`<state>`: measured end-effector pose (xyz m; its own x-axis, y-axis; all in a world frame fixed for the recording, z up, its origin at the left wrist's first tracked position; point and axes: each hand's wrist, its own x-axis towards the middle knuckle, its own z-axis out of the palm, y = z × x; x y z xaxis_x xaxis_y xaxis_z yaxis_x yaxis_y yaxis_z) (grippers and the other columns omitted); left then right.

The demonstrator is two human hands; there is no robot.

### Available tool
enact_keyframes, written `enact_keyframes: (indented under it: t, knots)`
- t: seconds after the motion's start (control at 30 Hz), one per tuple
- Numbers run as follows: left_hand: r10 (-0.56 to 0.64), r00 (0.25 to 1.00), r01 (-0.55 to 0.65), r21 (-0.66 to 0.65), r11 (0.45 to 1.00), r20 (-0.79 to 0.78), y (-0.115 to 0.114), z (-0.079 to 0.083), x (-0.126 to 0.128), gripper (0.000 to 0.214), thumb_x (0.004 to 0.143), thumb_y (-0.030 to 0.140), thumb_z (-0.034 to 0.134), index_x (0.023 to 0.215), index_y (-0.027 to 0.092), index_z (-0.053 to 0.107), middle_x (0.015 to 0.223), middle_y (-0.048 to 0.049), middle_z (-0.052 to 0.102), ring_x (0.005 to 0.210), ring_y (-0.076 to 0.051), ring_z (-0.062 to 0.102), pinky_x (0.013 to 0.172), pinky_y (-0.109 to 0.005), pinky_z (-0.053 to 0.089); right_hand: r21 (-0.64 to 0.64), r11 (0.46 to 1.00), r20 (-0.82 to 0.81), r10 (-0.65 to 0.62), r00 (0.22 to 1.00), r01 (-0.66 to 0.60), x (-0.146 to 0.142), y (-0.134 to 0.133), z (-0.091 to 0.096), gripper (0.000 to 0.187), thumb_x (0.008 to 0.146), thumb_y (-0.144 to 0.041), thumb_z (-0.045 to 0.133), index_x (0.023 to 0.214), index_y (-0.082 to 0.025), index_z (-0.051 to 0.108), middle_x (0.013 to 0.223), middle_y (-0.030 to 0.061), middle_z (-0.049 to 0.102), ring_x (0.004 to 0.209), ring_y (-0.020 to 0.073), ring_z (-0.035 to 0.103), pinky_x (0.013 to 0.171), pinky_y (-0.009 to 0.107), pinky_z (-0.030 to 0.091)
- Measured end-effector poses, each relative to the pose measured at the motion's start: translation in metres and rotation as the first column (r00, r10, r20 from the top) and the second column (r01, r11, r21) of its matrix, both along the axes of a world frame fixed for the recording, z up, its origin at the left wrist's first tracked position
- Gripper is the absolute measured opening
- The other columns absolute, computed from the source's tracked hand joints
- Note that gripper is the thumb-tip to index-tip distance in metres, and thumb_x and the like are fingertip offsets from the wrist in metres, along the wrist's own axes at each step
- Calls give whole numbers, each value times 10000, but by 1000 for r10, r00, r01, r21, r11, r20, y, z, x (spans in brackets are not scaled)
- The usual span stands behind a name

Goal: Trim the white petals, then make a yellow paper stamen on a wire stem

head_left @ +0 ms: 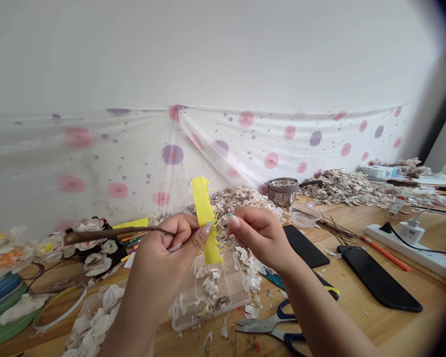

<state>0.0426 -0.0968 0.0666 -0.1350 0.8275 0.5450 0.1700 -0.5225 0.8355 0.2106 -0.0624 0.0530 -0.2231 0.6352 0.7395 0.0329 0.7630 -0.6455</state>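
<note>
Over the clear divided box [238, 287], the fringed yellow strip [205, 218] stands nearly upright, pinched in your left hand [171, 253] with a twig [122, 231]. Your curled right hand [258, 235] is just beside the fringe; whether it grips a strand, I can't tell.

Clear rectangular plastic box [241, 291] lying on brown wooden bench [357, 329], yellow fringed paper strip [204, 206] being held over it, blue-handled metal scissors [260, 326] lying front right, round silver metal bowls [281, 199] standing behind, white oblong plastic power strip [433, 260] lying far right
</note>
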Motion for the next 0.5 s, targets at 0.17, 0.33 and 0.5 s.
enact_keyframes:
  t: [0.17, 0.33, 0.5]
  knots:
    - [13, 996, -13, -1, 1000, -85, 4, -2, -4, 468, 737, 282, 691, 556, 228, 263, 670, 35, 567, 622, -110, 489, 533, -219, 392, -66, 998, 36, 15, 999, -13, -10, -2, 1, 273, 825, -406, 694, 722, -164, 623, 584, -23, 524, 503, 84, 423, 438, 212, 319]
    - [68, 994, -67, 17, 998, -82, 3, -4, -5, 472, 740, 297, 690, 556, 229, 261, 700, 24, 581, 657, -120, 505, 508, -228, 364, 51, 993, 15, -111, 994, 110, -13, -2, -1, 264, 873, -328, 650, 671, -170, 588, 556, -34, 508, 502, 83, 414, 464, 214, 322]
    - [44, 995, -43, 15, 999, -87, 3, -4, -4, 470, 756, 309, 682, 563, 230, 261, 686, 29, 566, 648, -120, 490, 498, -230, 358, 238, 945, 91, -252, 964, 224, -10, -3, 1, 252, 911, -271, 587, 684, -174, 538, 586, -34, 493, 539, 89, 431, 513, 211, 334]
